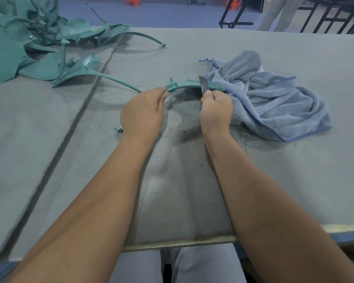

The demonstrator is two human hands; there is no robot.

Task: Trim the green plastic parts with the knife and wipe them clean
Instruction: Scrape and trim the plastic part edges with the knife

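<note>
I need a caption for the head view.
Left hand holds green part; right hand trims it with knife.

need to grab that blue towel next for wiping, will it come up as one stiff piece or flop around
Probably floppy: the towel lies crumpled in soft folds on the table, so it should drape and trail from wherever it is pinched. It looks light for its bulk and unlikely to slip or roll. Green shavings beside its near edge may cling to it.

Near half of counter open felt, passable on both sides of the forearms. Right: crumpled blue towel bunched against the work spot. Far left: heap of green parts, one long strip reaching inward. Loose shavings near the towel.
</note>
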